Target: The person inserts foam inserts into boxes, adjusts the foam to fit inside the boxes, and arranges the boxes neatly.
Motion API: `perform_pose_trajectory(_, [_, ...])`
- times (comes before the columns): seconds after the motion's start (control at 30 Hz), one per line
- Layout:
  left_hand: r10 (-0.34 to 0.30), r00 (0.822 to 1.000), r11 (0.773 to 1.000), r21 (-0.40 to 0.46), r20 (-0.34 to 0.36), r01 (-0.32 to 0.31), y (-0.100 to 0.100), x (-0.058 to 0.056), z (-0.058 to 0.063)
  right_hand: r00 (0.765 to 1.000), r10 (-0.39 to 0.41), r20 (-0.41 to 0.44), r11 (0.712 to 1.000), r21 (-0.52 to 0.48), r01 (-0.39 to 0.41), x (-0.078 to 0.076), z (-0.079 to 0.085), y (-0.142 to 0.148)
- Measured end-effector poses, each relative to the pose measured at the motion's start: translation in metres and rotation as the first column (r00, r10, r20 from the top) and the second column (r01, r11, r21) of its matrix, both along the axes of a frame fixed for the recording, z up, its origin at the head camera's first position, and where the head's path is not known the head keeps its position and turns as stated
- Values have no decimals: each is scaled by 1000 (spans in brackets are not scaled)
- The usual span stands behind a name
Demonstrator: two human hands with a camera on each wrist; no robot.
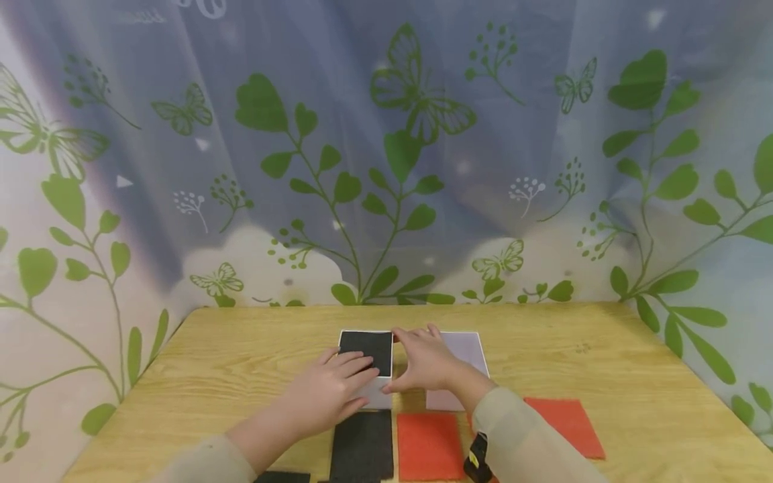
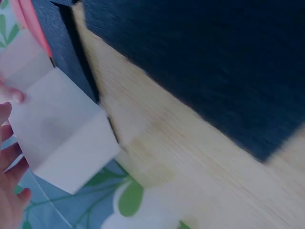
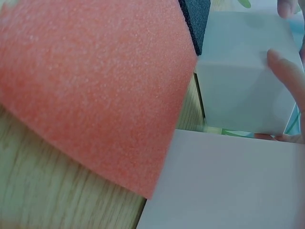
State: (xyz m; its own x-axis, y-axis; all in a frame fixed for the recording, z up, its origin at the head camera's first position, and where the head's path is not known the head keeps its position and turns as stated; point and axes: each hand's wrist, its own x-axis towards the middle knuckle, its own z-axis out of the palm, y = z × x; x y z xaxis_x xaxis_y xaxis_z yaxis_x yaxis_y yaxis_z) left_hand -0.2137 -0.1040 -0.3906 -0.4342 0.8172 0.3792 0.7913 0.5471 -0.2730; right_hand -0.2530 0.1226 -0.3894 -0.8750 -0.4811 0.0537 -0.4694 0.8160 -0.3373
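A small white box [image 1: 379,397] stands near the middle of the table, with a black foam square [image 1: 376,345] filling its top. My left hand [image 1: 329,389] lies over the box's front left part, its fingers stretched across the foam and the near edge. At the box's right side is my right hand [image 1: 425,362], holding it with the thumb at the front corner and the index finger at the back corner. In the right wrist view, the right thumb [image 3: 288,76] lies against the white box wall [image 3: 248,100].
A second white box [image 1: 465,349] stands just right, partly behind the right hand. Closer to me lie a black foam sheet [image 1: 362,446], a red foam sheet [image 1: 429,446] and another red one [image 1: 568,424] beyond the right sleeve. Patterned curtain [image 1: 374,168] hangs behind the table.
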Motion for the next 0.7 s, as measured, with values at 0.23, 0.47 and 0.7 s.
perform_pose_trajectory(0.23, [18, 997, 1000, -20, 78, -16, 13, 5, 1, 1000, 7, -1, 1000, -15, -7, 1, -2, 0])
perform_pose_trajectory(0.47, [-1, 997, 1000, 24, 80, -1, 14, 6, -3, 1000, 13, 0, 1000, -18, -13, 2, -4, -1])
perform_pose_trajectory(0.7, [38, 988, 999, -3, 153, -38, 16, 0, 3, 1000, 2, 2, 1000, -12, -2, -1, -2, -1])
